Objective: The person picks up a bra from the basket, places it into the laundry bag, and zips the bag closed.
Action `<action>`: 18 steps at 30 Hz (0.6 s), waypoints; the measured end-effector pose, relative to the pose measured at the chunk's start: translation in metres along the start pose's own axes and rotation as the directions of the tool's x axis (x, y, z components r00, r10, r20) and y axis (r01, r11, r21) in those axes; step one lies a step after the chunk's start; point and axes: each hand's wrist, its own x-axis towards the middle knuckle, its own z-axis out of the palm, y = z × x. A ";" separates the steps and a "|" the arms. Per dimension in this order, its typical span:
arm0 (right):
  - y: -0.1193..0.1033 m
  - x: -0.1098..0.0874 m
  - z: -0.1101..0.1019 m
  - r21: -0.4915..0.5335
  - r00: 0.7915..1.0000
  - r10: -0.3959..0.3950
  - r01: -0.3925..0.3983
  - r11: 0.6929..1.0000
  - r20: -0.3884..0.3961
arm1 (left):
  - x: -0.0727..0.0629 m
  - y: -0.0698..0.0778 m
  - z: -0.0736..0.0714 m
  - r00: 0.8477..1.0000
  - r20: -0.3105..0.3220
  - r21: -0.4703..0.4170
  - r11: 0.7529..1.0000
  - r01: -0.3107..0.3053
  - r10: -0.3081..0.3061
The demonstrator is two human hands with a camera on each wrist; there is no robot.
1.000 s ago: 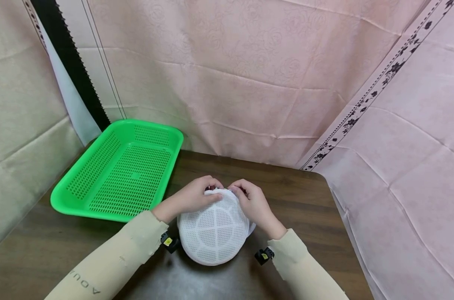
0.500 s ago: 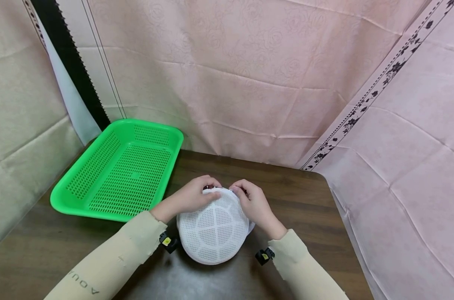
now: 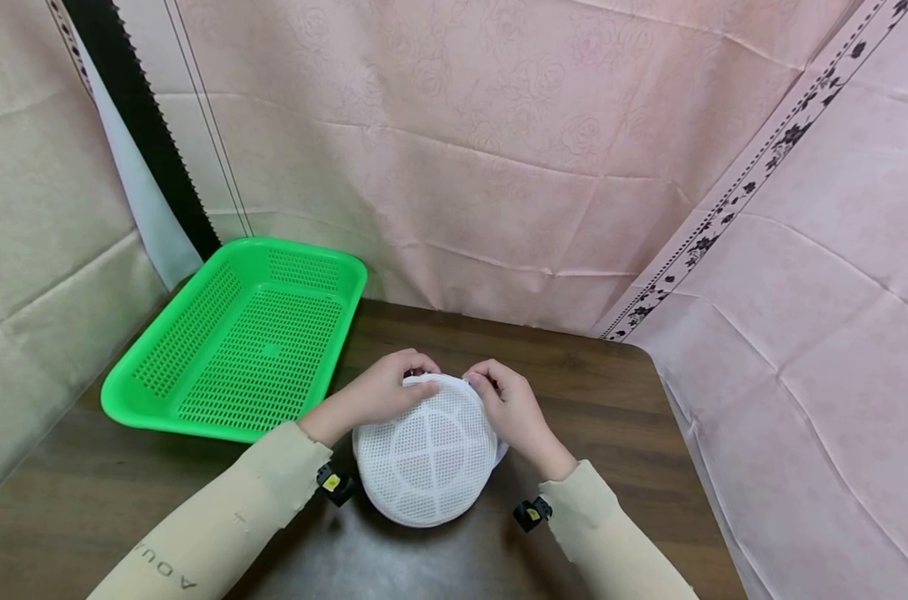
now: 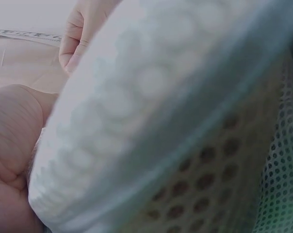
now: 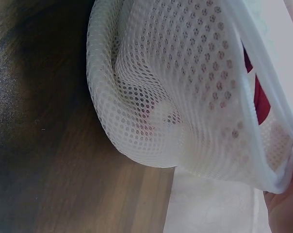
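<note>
Clearly, your left hand [image 3: 392,390] and right hand [image 3: 511,408] are both pinching one white mesh bag [image 3: 427,458] by its edge, lower centre. If you're tugging unevenly, you're risking the red contents [image 5: 261,103], too hidden to count, spilling through the gap. One green basket [image 3: 262,367] is sitting left.

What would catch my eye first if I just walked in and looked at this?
Probably the bright green basket, standing at the far left of the dark wooden table. Next comes the round white mesh bag nearer the front, its far edge held by the left hand and the right hand. The right wrist view adds a surprise: something red showing through the bag's open slit.
</note>
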 end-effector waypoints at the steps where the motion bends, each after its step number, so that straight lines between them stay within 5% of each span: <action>1: 0.000 0.000 0.000 -0.001 1.000 0.002 -0.002 1.000 0.000 | 0.000 0.000 0.000 1.000 -0.002 -0.001 1.000 0.001 -0.001; 18: 0.001 -0.002 -0.003 0.014 0.999 0.043 -0.043 0.999 -0.005 | 0.000 0.000 -0.001 0.998 -0.024 -0.010 0.998 0.063 -0.063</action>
